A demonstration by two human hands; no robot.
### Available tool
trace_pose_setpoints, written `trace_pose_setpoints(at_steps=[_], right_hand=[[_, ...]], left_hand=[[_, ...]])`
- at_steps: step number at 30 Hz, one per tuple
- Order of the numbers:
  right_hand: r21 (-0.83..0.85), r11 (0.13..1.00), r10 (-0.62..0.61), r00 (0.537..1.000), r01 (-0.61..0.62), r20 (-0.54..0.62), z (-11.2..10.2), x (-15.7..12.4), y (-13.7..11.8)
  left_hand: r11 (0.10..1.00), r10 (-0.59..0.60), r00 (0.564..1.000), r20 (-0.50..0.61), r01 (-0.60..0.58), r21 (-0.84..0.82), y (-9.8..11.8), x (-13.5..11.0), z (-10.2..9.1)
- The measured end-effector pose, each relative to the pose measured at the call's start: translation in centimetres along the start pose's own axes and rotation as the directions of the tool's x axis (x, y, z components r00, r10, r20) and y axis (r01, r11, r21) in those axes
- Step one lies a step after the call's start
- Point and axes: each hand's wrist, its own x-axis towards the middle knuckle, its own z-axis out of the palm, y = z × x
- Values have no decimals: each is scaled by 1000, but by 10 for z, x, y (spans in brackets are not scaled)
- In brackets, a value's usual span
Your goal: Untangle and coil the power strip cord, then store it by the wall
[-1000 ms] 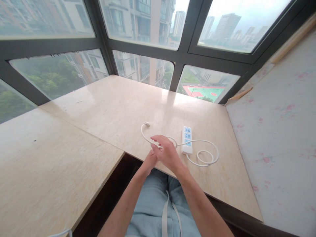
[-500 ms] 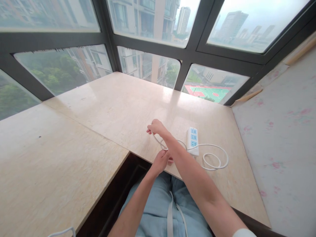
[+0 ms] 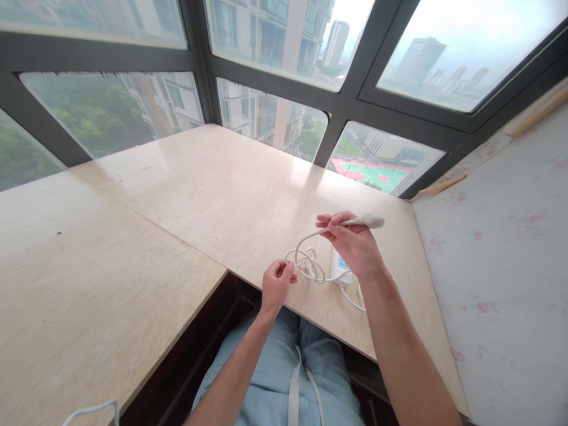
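A white power strip (image 3: 341, 269) with blue sockets lies on the beige stone sill (image 3: 231, 195), mostly hidden behind my right hand. Its white cable (image 3: 308, 260) is bunched into small loops just left of it. My left hand (image 3: 276, 283) pinches those loops near the sill's front edge. My right hand (image 3: 352, 242) is closed on the cable close to the plug (image 3: 370, 222), holding the plug end up above the strip and pointing right.
Dark-framed windows (image 3: 341, 100) ring the sill at the back. A pale wall with pink flowers (image 3: 501, 248) stands at the right. A second slab (image 3: 89, 284) adjoins on the left, with a white cord (image 3: 91, 411) at its near edge. My legs in light blue trousers (image 3: 288, 378) sit below.
My right hand reached left to the plug end, took it, and has carried it up and right over the strip. My left hand has gathered the cable into small loops.
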Motion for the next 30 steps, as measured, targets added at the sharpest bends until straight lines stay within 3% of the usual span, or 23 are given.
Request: trace_pose_setpoints(at_steps=[3, 6, 10, 14, 17, 20, 22, 25, 30], right_hand=[[-10, 998, -57, 994, 57, -88, -15, -34, -4], [-52, 994, -97, 992, 93, -78, -23, -65, 2], [-294, 933, -245, 965, 209, -92, -24, -92, 18], [-473, 843, -363, 920, 256, -149, -20, -99, 34], [-475, 842, -387, 900, 256, -201, -17, -95, 43], [-407, 889, -333, 907, 211, -258, -16, -86, 50], [-294, 942, -254, 914, 160, -318, -16, -79, 55], [-89, 990, -133, 914, 107, -383, -17, -70, 61], [100, 991, -45, 939, 83, -341, -13, -64, 62]], left_hand=[[996, 61, 998, 24, -63, 70, 6, 1, 2], [983, 116, 991, 58, -123, 134, 13, 0, 6], [945, 205, 972, 114, -227, 236, 20, -3, 9], [895, 256, 956, 141, -289, 340, 28, -7, 13], [867, 290, 943, 164, -332, 373, 37, -11, 16], [837, 347, 916, 199, -399, 375, 47, -14, 20], [782, 415, 873, 256, -486, 390, 53, -14, 23], [630, 527, 764, 372, -645, 432, 59, -12, 27], [319, 639, 580, 505, -798, 512, 70, -7, 37]])
